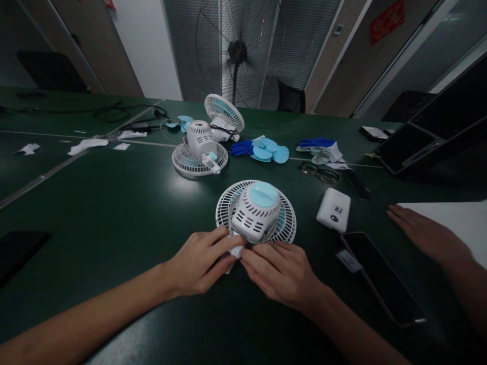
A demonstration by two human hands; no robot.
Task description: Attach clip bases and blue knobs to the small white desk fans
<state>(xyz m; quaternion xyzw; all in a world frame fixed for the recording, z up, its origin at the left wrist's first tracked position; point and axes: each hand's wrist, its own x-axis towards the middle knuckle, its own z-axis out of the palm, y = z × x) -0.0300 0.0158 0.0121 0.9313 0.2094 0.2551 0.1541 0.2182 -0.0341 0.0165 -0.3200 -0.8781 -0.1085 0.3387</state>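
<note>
A small white fan [254, 217] lies grille-down on the green table in front of me, its motor housing topped by a light blue cap [263, 194]. A grey cord runs around the housing. At its near edge my left hand [207, 258] pinches a small white piece [236, 251], which I cannot identify exactly. My right hand [279, 271] is closed from the other side, its thumb and finger at the same piece, its knuckles close to the grille. The fingers partly hide the piece and the near rim of the grille.
Beyond lie two more small fans [200, 139], blue fan blades [271, 150], gloves [321, 150] and glasses [319, 172]. To the right are a white power bank [334, 209], a phone [382, 276] and another person's hand [429, 235]. Paper scraps [88, 145] lie left.
</note>
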